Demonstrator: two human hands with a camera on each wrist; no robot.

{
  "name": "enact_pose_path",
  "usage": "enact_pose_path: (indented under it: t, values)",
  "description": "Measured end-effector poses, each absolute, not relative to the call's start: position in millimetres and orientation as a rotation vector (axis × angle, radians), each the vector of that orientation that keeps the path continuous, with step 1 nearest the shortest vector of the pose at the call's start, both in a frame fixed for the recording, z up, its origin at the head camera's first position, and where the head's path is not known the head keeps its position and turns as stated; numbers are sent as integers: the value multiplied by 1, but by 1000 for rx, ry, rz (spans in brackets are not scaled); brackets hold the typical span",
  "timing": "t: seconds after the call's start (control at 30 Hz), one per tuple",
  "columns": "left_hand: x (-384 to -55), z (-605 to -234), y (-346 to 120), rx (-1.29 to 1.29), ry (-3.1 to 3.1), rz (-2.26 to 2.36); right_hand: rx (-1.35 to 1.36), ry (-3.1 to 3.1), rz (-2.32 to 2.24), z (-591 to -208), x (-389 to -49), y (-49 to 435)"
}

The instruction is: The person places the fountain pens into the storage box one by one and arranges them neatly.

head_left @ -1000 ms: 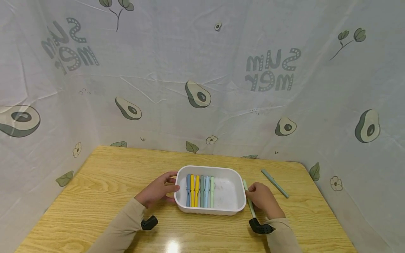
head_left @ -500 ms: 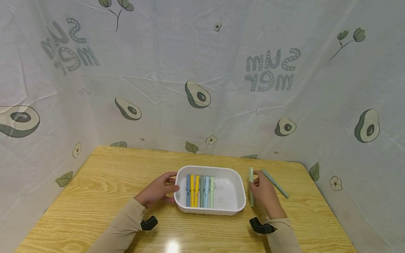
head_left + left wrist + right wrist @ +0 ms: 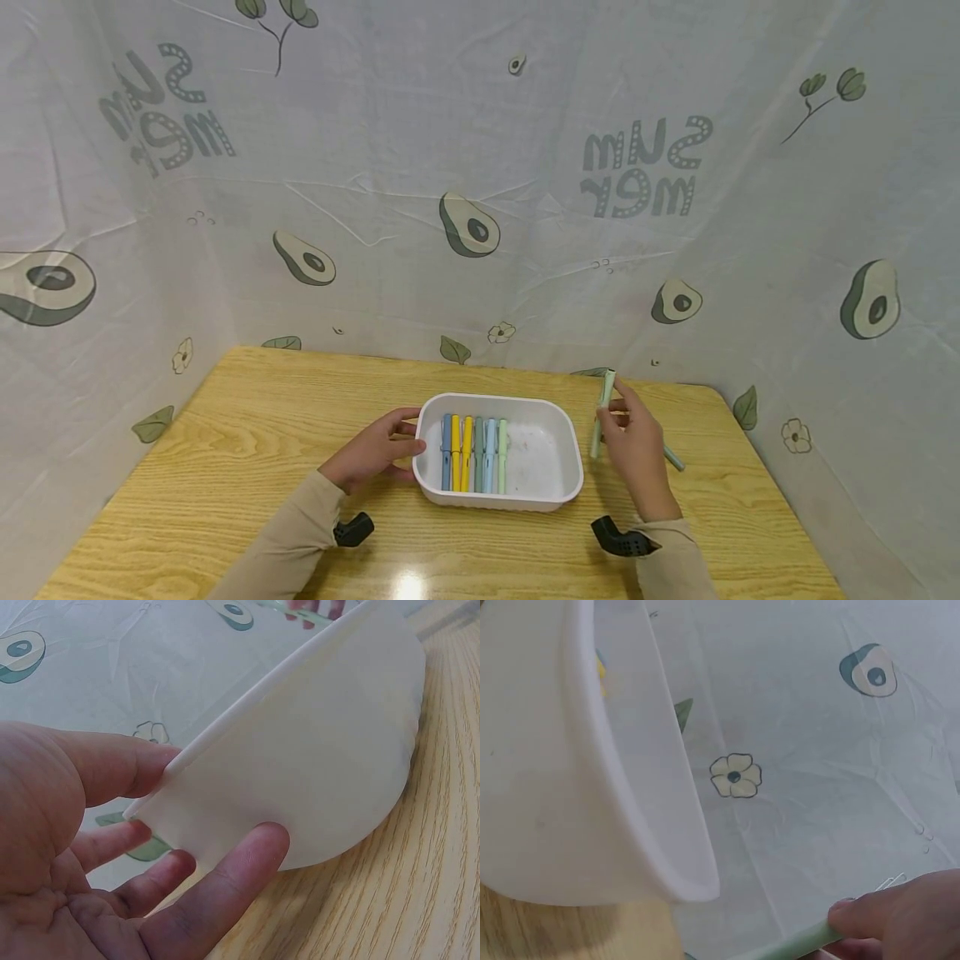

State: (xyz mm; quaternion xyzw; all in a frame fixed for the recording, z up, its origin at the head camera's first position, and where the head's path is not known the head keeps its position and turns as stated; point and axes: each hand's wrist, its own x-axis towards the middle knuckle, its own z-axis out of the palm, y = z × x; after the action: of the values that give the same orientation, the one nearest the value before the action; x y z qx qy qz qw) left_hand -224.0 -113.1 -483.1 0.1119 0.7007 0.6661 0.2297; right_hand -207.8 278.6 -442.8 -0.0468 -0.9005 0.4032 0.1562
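Observation:
My left hand (image 3: 378, 450) is at the left end of a white tray (image 3: 555, 408). In the left wrist view its thumb rests at the rim, while a straight finger (image 3: 255, 851) touches the outer wall. Blue, yellow, green and pale green pens (image 3: 479, 454) lie side by side in the tray's left half. My right hand (image 3: 633, 442) pinches a pale green pen (image 3: 606, 392), held tilted above the table, right of the tray. A darker green pen (image 3: 673, 458) lies on the table, partly hidden behind that hand. The right wrist view cuts off the held pen (image 3: 799, 943).
The wooden table (image 3: 300, 392) ends at a hanging cloth (image 3: 375, 292) with avocado prints at the back and sides. Black wrist devices (image 3: 622, 537) sit at both sleeves. The tray's right half shows bare floor.
My right hand has slid up along the pale green pen, lifted it off the table and tilted it, moving away from me. My left hand and the tray have stayed still.

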Motion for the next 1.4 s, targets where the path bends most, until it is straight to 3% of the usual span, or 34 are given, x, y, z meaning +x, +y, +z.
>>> enact_pose_path:
  t: [0.6,1.4]
  values:
    - [-224,-484,-114,304,1937,1825,1,-2355,1033,-430,-199,267]
    - [-225,-484,-113,247,1934,1832,148,-2475,1225,-421,-195,251]
